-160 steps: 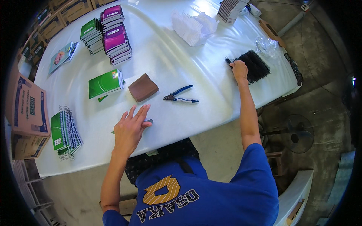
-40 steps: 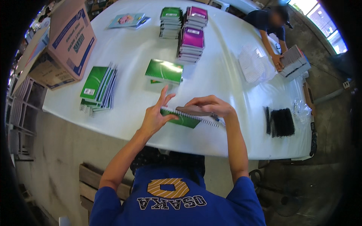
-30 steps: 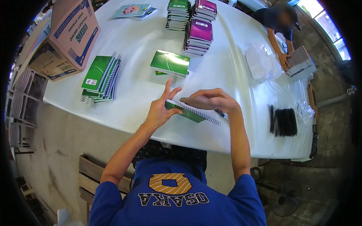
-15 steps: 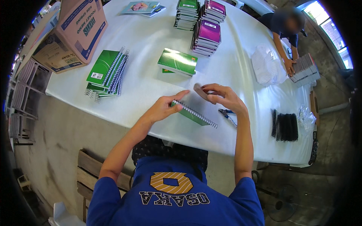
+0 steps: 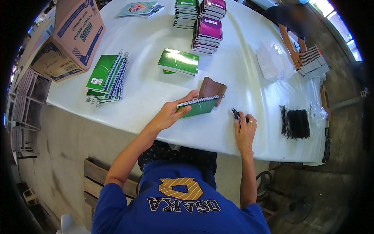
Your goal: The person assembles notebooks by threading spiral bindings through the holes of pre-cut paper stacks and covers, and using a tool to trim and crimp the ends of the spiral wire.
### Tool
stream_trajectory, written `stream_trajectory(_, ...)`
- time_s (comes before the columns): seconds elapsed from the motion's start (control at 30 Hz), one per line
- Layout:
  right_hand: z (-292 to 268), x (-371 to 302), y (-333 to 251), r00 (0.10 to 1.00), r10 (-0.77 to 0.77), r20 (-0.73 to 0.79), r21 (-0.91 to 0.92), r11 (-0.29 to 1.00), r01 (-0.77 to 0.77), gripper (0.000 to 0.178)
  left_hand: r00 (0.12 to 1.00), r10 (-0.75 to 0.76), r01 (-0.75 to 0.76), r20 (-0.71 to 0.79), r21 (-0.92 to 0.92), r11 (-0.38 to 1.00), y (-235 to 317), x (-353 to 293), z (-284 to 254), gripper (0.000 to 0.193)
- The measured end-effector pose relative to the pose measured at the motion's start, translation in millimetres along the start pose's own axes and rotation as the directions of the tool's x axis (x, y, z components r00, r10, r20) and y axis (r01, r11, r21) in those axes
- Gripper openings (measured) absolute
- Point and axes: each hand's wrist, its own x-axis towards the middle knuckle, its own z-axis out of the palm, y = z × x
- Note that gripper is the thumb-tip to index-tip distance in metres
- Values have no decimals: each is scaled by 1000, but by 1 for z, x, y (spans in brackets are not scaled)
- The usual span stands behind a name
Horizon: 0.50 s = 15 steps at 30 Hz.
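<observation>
My left hand (image 5: 171,114) grips a green spiral notebook (image 5: 199,109) by its left end. The notebook is tilted with its wire coil along the top edge. Right behind it on the table lies a brown curved piece (image 5: 210,86), partly hidden by the notebook; its material is hard to tell. Further right, my right hand (image 5: 244,132) has its fingers closed on the handles of a pair of cutting pliers (image 5: 235,113), whose dark jaws point up and to the left. A ring shows on one finger of that hand.
Green notebooks (image 5: 179,61) lie beyond my hands; a loose coil-bound pile (image 5: 103,76) is left. Purple notebooks (image 5: 209,29) are stacked at the back. A carton (image 5: 80,35) stands far left. Black coils (image 5: 295,123) lie right. A co-worker's hand (image 5: 297,60) touches a notebook stack (image 5: 313,62).
My right hand has let go of the brown piece, now lying behind the notebook, and has taken hold of the pliers. The notebook's right end has swung upward in my left hand.
</observation>
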Motion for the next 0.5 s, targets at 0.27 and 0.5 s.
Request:
stream_trajectory(0.27,9,5,-44,979,116,-168,222,972,-77,25,997,-10,12,-74,17,1000,-14,-7,8,59)
stream_trajectory(0.5,-7,-6,-48,999,-52,-5,96,994,52,33,971,102,-96,-215,40,995,-9,-12,15,55)
